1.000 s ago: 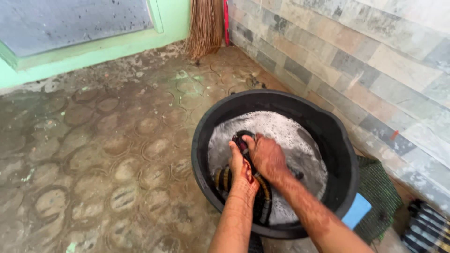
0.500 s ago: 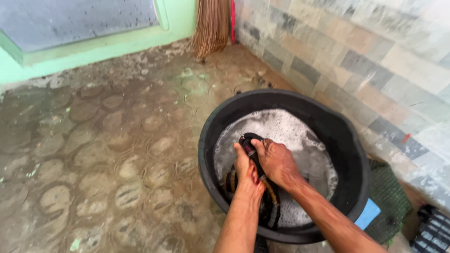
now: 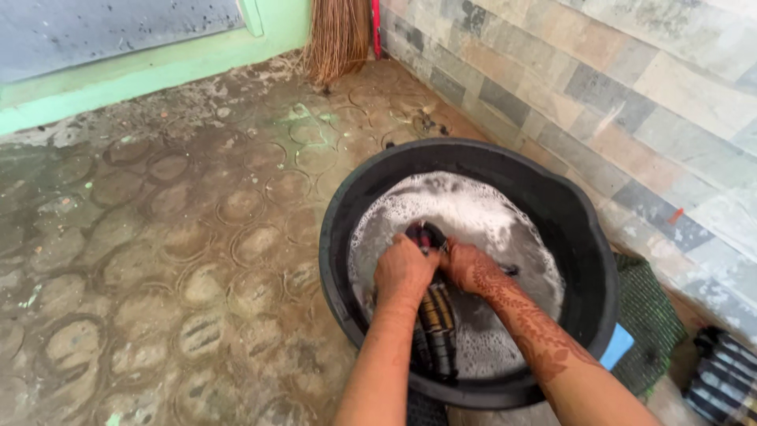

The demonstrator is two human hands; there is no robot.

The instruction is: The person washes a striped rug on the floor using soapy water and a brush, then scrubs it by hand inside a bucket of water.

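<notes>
With my left hand (image 3: 404, 272) and right hand (image 3: 471, 270) both clenched on the dark striped wet cloth (image 3: 435, 315) in the round black plastic tub (image 3: 583, 237) of suds, I'm mid-scrub, probably needing fresh cloth next

Home wash yard: tiled wall (image 3: 631, 87), broom (image 3: 337, 35).

Straw broom (image 3: 337, 39) against tiled wall (image 3: 631, 102), green mat (image 3: 646, 323), striped cloth (image 3: 725, 379), patterned floor (image 3: 158, 237)
</notes>
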